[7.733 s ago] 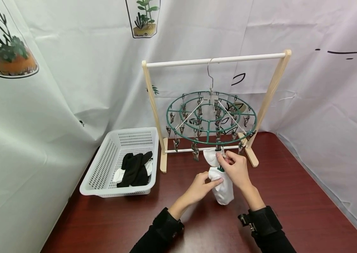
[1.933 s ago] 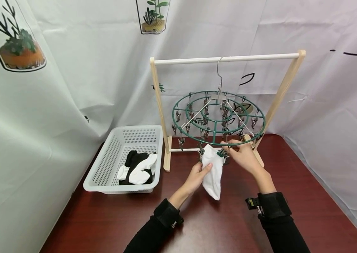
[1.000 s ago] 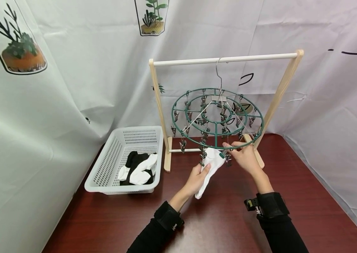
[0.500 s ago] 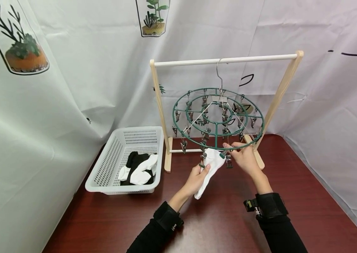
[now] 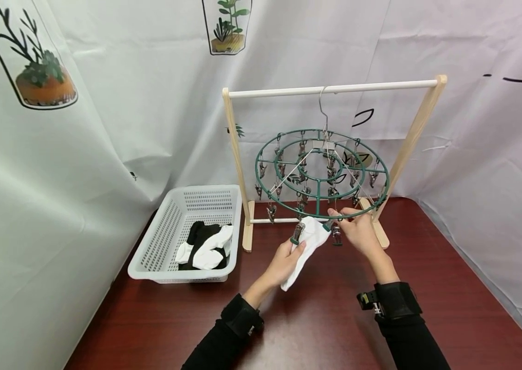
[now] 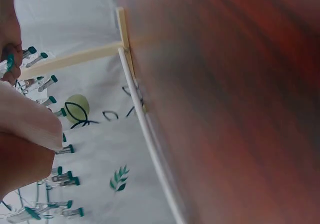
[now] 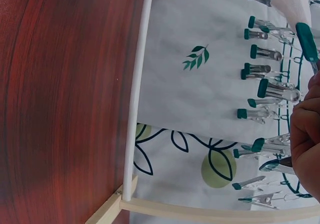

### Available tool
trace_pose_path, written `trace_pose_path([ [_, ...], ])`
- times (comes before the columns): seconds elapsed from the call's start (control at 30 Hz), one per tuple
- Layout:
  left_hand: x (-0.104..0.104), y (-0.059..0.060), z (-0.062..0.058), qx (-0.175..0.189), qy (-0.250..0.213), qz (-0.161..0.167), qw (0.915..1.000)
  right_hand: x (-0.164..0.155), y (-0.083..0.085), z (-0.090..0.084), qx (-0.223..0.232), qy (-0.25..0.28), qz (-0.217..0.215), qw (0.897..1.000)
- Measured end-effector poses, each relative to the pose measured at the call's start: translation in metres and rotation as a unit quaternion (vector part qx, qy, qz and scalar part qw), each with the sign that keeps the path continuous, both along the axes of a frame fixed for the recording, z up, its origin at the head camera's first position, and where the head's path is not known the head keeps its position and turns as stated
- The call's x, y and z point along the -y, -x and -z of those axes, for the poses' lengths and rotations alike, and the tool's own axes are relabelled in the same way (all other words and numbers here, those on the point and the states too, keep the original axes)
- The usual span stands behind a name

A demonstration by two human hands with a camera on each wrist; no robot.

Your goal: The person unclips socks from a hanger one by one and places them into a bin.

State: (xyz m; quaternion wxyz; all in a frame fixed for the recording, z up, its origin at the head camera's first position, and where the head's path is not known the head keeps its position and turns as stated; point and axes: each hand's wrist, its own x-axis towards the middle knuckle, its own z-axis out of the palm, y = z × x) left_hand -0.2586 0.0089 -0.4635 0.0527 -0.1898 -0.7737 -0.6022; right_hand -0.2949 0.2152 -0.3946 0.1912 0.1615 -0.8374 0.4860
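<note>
In the head view my left hand (image 5: 284, 263) holds a white sock (image 5: 308, 244) between thumb and fingers, and the sock's lower end hangs down to the left. My right hand (image 5: 358, 231) pinches a metal clip at the front rim of the round green clip hanger (image 5: 318, 198). That clip's green tip (image 7: 306, 41) meets the sock's edge in the right wrist view; whether it bites the cloth I cannot tell. Another clip (image 5: 297, 234) dangles just over my left fingertips. The left wrist view shows the sock (image 6: 30, 114) over my left fingers, partly cut off.
The hanger hooks onto the white bar (image 5: 279, 93) of a wooden stand (image 5: 235, 154). Several clips dangle beneath its rings. Left of the stand, a white basket (image 5: 150, 246) holds black (image 5: 203, 236) and white socks (image 5: 212, 249). All stand on a dark red table (image 5: 316, 318).
Since the oldest frame, a white sock has come to lie on top in the basket. The held sock's lower end has since swung left; lately a clip has shifted over my left fingertips.
</note>
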Motion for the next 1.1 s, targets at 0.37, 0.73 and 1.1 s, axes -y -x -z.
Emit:
trace_pose_path([
  [0.37, 0.016, -0.001, -0.003, -0.040, 0.062, -0.012, 0.9972, -0.005, 0.004, 0.003, -0.045, -0.018, 0.029, 0.998],
  [0.73, 0.076, -0.002, -0.038, -0.074, 0.181, -0.149, 0.9693, -0.015, 0.002, 0.000, -0.040, -0.029, 0.032, 0.998],
  [1.1, 0.153, -0.002, -0.054, -0.059, 0.334, -0.291, 0.8948, -0.012, 0.001, 0.001, -0.038, -0.024, 0.047, 0.998],
])
